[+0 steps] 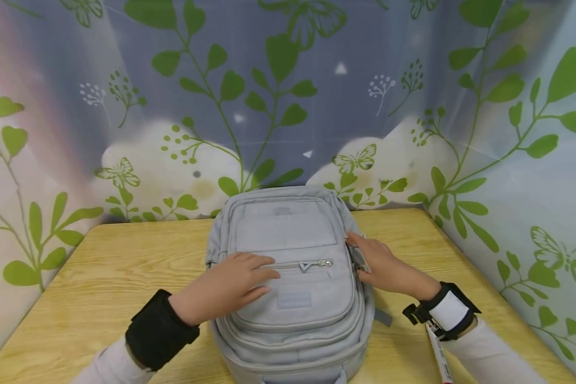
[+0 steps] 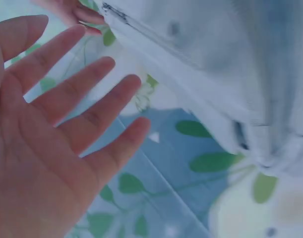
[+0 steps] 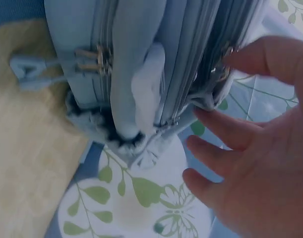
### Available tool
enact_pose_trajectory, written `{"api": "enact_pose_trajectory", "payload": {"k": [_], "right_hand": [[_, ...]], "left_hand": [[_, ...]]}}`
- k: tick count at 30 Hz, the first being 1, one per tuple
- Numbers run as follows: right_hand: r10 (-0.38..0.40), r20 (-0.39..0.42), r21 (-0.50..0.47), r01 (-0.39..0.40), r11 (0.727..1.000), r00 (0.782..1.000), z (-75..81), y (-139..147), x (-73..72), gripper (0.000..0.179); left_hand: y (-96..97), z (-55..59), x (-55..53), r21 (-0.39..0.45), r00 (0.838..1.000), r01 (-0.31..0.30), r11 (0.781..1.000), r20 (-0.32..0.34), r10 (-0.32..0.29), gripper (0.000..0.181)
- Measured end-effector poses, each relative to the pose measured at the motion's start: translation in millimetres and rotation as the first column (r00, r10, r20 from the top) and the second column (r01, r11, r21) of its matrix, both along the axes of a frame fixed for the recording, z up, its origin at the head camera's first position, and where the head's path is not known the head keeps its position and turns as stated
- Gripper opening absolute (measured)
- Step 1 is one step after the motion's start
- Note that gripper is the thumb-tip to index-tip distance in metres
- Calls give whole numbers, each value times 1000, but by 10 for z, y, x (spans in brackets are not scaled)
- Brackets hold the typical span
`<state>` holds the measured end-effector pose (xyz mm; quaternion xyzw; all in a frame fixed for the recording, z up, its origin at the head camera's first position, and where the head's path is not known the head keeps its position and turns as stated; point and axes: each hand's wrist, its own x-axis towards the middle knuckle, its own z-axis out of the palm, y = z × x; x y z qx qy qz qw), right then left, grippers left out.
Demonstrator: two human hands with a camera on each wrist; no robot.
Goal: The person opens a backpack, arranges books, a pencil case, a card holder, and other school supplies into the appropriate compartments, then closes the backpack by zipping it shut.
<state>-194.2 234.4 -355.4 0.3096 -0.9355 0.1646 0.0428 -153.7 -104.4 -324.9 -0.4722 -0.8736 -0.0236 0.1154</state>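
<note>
A light grey backpack (image 1: 288, 224) lies on its back on the wooden table, front pocket upward. My left hand (image 1: 232, 282) hovers over the pocket near its horizontal zipper (image 1: 293, 264), fingers spread; the left wrist view shows the palm (image 2: 42, 148) holding nothing. At the bag's right side is my right hand (image 1: 389, 264). In the right wrist view its thumb and forefinger stand apart beside a zipper pull (image 3: 205, 99), close to or touching it. A second zipper pull (image 3: 30, 69) hangs from a lower compartment, and a whitish item (image 3: 148, 87) shows at the side.
The wooden table (image 1: 125, 277) extends on both sides of the bag. A patterned curtain (image 1: 182, 133) with green leaves surrounds its back and sides. A thin white object (image 1: 439, 352) lies under my right wrist. A grey strap end (image 1: 383, 318) sticks out at right.
</note>
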Motion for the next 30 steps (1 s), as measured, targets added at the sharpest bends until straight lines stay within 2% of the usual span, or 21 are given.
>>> {"api": "enact_pose_trajectory", "payload": {"k": [3,6,8,12,15,17,20,24,30], "right_hand": [[-38,-26,-24,38,999,999,-71,-35,28,65],[-54,-125,-30,51,998,991,-142,-74,17,60],[-69,-181,-27,65,997,981,-172,-94,12,55],[-106,-199,-42,100,994,974,-196,-103,34,47],[-100,-243,-51,90,995,965,-206,-88,51,41],[-91,-303,-49,80,996,949,-205,-74,67,38],[-91,-359,-18,91,996,929,-191,-54,104,28],[-77,-376,61,107,992,923,-158,-32,182,8],[7,-451,188,87,978,893,-108,-11,387,17]], "left_hand": [[173,79,-106,-68,999,7,998,-32,-10,31],[316,103,-238,-100,998,-13,995,-57,8,31],[379,91,-338,-101,997,-55,993,-53,49,34],[445,26,-471,-127,982,-184,975,15,188,49],[476,-25,-489,-152,954,-261,953,110,279,58],[493,-58,-486,-164,935,-293,942,156,318,61],[507,-101,-480,-168,919,-324,931,180,352,59],[494,-138,-465,-160,916,-345,925,158,369,58],[489,-138,-453,-141,920,-336,931,164,356,57]]}}
